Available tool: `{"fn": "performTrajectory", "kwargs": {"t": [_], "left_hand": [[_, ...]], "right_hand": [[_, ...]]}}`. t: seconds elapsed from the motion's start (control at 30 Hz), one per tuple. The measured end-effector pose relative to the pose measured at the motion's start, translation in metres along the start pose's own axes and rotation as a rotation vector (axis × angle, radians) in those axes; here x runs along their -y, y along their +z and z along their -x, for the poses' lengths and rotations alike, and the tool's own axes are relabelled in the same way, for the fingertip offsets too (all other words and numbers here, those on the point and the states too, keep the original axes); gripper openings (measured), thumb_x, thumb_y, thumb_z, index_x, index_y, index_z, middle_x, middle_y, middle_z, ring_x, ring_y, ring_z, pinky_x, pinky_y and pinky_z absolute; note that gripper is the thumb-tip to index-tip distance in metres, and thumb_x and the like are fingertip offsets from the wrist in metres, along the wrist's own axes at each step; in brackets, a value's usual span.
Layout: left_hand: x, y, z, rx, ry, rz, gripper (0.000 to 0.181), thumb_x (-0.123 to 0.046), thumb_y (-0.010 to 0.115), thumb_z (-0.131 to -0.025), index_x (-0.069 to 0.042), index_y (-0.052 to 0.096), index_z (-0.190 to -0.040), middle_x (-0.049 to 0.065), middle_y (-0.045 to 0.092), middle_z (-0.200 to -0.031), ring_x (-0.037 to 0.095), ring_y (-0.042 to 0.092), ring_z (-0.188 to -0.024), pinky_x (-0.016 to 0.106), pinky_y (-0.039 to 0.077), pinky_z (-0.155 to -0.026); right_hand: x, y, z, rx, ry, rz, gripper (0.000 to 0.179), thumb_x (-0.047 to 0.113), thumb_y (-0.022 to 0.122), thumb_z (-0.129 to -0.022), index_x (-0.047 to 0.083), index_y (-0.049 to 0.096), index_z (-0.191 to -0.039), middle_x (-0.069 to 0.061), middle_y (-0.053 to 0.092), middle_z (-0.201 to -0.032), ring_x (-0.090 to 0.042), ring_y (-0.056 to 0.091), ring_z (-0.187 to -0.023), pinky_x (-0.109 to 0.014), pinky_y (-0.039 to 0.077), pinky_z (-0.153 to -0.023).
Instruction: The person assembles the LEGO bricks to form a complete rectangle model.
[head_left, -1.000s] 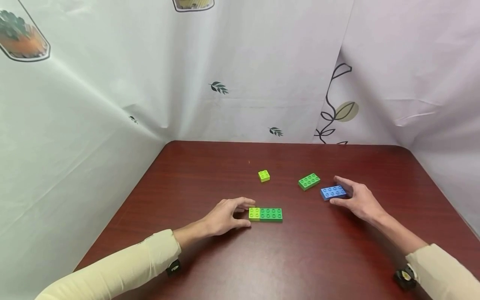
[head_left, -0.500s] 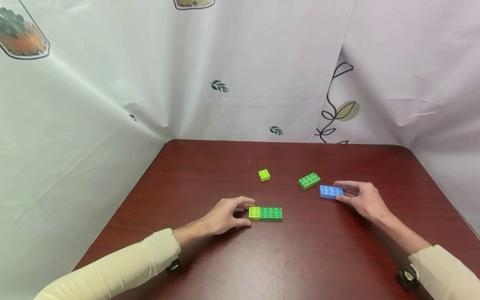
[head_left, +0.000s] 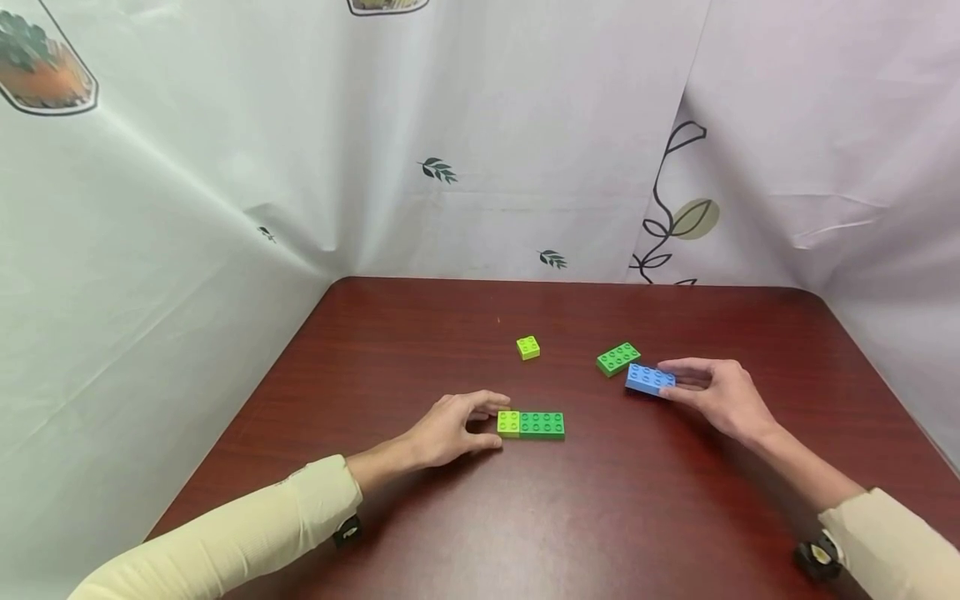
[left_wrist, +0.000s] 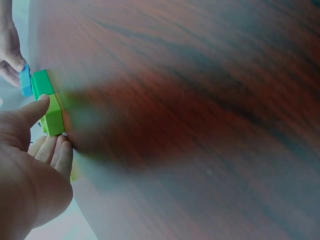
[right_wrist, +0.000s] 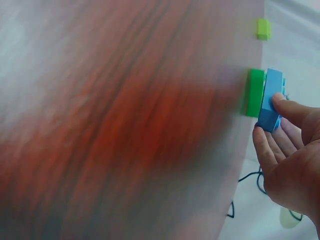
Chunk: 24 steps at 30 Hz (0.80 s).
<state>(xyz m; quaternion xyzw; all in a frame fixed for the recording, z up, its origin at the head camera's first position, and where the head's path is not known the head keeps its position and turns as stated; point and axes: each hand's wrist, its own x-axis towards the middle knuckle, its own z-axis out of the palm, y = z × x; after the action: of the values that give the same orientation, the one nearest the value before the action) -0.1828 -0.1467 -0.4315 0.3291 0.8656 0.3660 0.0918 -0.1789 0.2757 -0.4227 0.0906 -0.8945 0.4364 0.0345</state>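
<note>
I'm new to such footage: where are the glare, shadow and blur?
Head view: glare on the near table; studs on the blue block look clear. Left wrist view: blurred table, soft dark patch, probably shadow, beside the left hand. Right wrist view: whitish glare at upper left.

Even light, hazy wrist views

Bright, diffuse light fills the head view, leaving pale glare on the near bench (head_left: 517, 517) and soft shadow by the left of the hands (head_left: 454, 430). Both wrist views look hazy, the grain smeared.
</note>
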Motion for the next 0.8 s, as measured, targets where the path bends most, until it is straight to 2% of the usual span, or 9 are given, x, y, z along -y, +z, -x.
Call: {"fn": "performTrajectory", "kwargs": {"t": [0.33,0.8], "left_hand": [[-0.001,0.000,0.000,0.000,-0.018,0.004,0.053,-0.007,0.084,-0.092,-0.003,0.063,-0.141,0.006,0.070,-0.138,0.022,0.068,-0.124,0.034,0.053,-0.106],[-0.001,-0.001,-0.001,0.001,-0.012,0.005,0.055,-0.008,0.084,-0.093,-0.002,0.063,-0.142,0.007,0.069,-0.139,0.023,0.068,-0.125,0.034,0.053,-0.105]], "right_hand": [[0.025,0.013,-0.007,0.027,-0.035,-0.072,0.045,0.008,0.086,-0.091,-0.005,0.072,-0.131,-0.026,0.073,-0.124,-0.034,0.076,-0.107,-0.016,0.057,-0.081],[0.057,0.051,-0.012,0.093,-0.071,-0.177,0.046,0.006,0.087,-0.089,-0.004,0.073,-0.131,-0.023,0.074,-0.122,-0.033,0.077,-0.105,-0.034,0.061,-0.088]]}}
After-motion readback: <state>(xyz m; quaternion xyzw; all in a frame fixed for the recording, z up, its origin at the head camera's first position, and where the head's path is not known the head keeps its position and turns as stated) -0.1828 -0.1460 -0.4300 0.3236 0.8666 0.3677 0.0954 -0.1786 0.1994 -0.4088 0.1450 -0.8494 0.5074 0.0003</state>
